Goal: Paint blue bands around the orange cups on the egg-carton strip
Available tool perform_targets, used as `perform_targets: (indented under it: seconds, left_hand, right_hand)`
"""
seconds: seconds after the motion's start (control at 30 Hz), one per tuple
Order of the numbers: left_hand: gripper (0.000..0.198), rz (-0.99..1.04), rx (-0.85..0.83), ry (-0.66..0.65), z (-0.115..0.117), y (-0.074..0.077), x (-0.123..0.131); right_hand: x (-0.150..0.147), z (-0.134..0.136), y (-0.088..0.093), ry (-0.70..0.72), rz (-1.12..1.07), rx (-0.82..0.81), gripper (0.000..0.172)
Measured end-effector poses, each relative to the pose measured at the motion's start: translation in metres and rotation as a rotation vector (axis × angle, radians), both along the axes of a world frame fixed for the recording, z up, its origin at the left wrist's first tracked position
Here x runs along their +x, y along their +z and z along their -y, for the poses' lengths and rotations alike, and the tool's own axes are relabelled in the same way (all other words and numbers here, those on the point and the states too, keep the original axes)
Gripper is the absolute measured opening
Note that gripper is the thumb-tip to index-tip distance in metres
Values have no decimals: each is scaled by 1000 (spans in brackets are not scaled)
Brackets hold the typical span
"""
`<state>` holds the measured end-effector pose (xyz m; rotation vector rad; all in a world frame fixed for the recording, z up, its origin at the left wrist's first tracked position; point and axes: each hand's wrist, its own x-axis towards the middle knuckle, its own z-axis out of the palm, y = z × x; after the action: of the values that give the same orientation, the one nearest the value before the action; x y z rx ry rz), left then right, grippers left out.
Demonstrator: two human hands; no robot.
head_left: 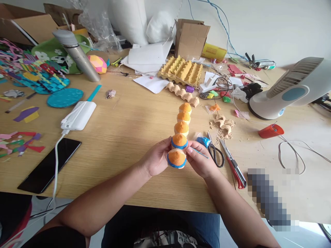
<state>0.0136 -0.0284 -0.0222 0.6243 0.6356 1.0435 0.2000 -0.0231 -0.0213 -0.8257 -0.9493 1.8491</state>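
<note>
Gripping the near end of an orange egg-carton strip (181, 128) over the desk (124, 131), left hand (155, 159) fingers are clamping its side; right hand (201, 162) fingers are pinching a thin blue brush (201, 153) against the nearest cup; scissors (216, 153) are lying just right; yellow egg tray (182, 70) is sitting beyond.

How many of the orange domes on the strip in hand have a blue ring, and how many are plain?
Blue-ringed domes: 2
Plain orange domes: 3
Total on the egg-carton strip: 5
</note>
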Motion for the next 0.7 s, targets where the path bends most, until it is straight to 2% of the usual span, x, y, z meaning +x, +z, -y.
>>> perform_targets:
  seconds: [0.17, 0.3, 0.4, 0.53, 0.7]
  left_hand:
    - [40, 48, -93, -49, -3, 6, -5]
    - [34, 64, -79, 26, -6, 11, -7]
    - [38, 48, -40, 80, -9, 11, -8]
    - [45, 37, -16, 102, -10, 11, -8]
    - [42, 16, -5, 151, -8, 13, -5]
  right_hand:
    - [0, -1, 2, 78, -18, 10, 39]
    - [0, -2, 2, 161, -7, 30, 42]
    - [-1, 0, 2, 203, -7, 39, 43]
    - [-5, 5, 5, 190, -15, 53, 33]
    - [-10, 8, 5, 120, -36, -34, 33]
